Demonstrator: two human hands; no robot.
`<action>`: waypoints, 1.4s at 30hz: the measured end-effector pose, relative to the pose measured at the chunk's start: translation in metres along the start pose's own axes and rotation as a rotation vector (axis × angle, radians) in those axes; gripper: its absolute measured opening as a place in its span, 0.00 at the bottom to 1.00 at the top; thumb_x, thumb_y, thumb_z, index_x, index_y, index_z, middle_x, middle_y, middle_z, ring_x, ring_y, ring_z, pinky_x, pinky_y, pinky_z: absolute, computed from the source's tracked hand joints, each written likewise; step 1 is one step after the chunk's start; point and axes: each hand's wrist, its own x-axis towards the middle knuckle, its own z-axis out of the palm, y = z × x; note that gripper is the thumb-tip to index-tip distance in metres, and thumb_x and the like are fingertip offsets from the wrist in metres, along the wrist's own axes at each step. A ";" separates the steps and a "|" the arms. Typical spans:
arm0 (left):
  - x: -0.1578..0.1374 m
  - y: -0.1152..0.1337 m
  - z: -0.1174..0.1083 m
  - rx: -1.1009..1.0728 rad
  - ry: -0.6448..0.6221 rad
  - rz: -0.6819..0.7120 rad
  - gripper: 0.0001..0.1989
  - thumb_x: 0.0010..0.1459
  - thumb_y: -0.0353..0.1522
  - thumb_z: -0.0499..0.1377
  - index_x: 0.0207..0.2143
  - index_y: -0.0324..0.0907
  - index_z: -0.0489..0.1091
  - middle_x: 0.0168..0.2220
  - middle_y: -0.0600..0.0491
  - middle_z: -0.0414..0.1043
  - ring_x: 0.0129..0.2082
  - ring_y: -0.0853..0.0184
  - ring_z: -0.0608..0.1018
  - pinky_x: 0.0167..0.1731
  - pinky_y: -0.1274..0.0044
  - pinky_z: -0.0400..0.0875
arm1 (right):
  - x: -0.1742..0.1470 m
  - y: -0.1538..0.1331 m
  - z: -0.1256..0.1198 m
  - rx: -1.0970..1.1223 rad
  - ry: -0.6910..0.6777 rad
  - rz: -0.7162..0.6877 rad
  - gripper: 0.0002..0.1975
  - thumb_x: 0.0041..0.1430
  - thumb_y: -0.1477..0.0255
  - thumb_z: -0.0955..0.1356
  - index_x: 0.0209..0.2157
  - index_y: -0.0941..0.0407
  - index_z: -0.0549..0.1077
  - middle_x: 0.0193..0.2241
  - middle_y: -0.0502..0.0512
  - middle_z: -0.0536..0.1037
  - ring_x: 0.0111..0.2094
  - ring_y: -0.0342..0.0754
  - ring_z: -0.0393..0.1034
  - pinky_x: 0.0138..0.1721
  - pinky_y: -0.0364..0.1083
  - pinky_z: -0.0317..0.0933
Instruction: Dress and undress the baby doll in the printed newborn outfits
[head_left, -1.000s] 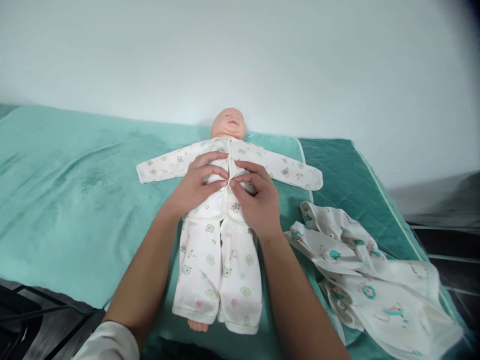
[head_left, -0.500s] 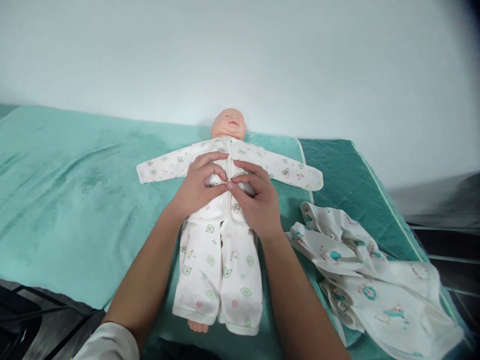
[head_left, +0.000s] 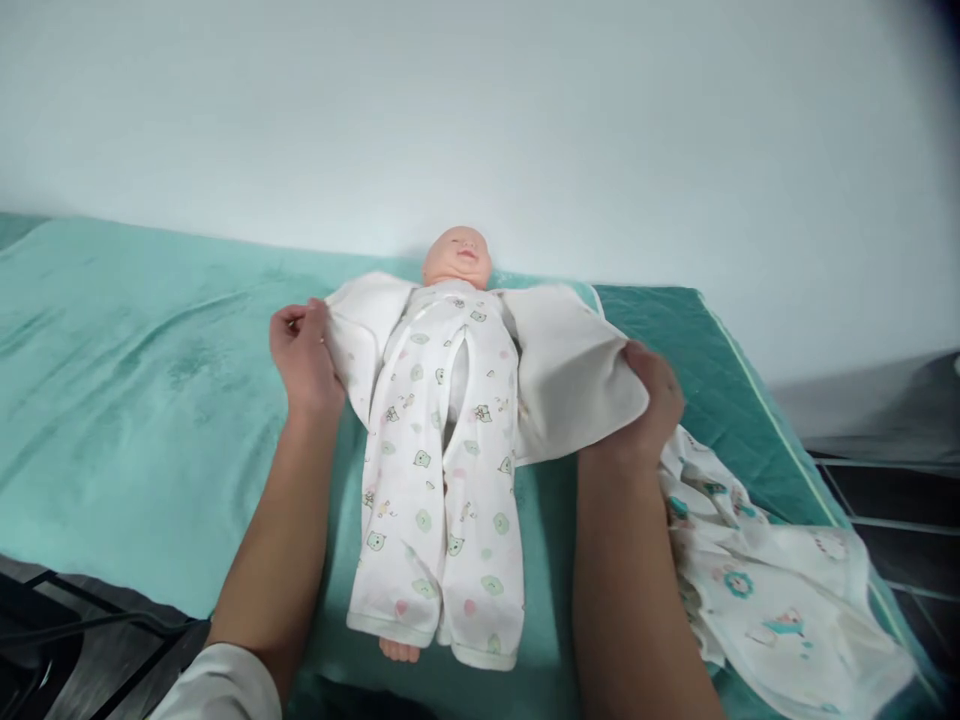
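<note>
A baby doll lies on its back with its head toward the wall. It wears white printed trousers that reach up to its chest, with an open slit at the crotch. Its jacket is spread apart, the plain inner side showing on both halves. At the left, my left hand is closed on the edge of one front panel. On the other side, my right hand grips the edge of the opposite panel, pulled outward. The doll's arms are hidden under the panels, and one foot shows below a trouser leg.
A light green blanket covers the table, over a darker quilted cover at the right. A crumpled white printed garment lies at the right beside my forearm. A pale wall stands behind. Dark metal bars show beyond the right edge.
My hands were together at the jacket's closed front over the doll's belly. They have moved apart, and the jacket is now opened wide, uncovering the trousers' upper part.
</note>
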 end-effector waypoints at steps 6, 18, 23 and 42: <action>0.013 -0.017 -0.003 0.309 0.102 0.232 0.07 0.63 0.29 0.58 0.43 0.45 0.65 0.47 0.52 0.71 0.49 0.69 0.76 0.50 0.76 0.71 | -0.004 0.001 0.010 -0.159 0.190 -0.175 0.08 0.55 0.67 0.72 0.37 0.52 0.76 0.42 0.50 0.80 0.47 0.49 0.76 0.57 0.55 0.69; 0.012 -0.033 0.015 1.118 -0.555 0.569 0.21 0.69 0.33 0.51 0.61 0.50 0.71 0.62 0.51 0.73 0.62 0.56 0.71 0.70 0.61 0.53 | 0.013 0.034 0.056 -0.862 -0.498 -0.397 0.21 0.65 0.70 0.61 0.56 0.53 0.76 0.58 0.58 0.77 0.60 0.57 0.69 0.65 0.61 0.58; 0.021 -0.032 0.005 1.123 -0.440 0.494 0.22 0.65 0.28 0.51 0.58 0.48 0.73 0.57 0.50 0.77 0.58 0.56 0.75 0.59 0.64 0.66 | 0.046 0.035 0.061 -1.113 -0.493 -0.339 0.24 0.63 0.73 0.59 0.51 0.53 0.82 0.53 0.58 0.81 0.52 0.58 0.74 0.55 0.56 0.66; 0.020 -0.030 0.000 1.158 -0.474 0.448 0.23 0.68 0.29 0.49 0.59 0.53 0.74 0.57 0.51 0.76 0.57 0.57 0.73 0.59 0.64 0.63 | -0.037 -0.038 0.178 -1.254 -1.256 -0.647 0.18 0.68 0.71 0.62 0.54 0.60 0.76 0.52 0.64 0.79 0.56 0.61 0.70 0.58 0.58 0.63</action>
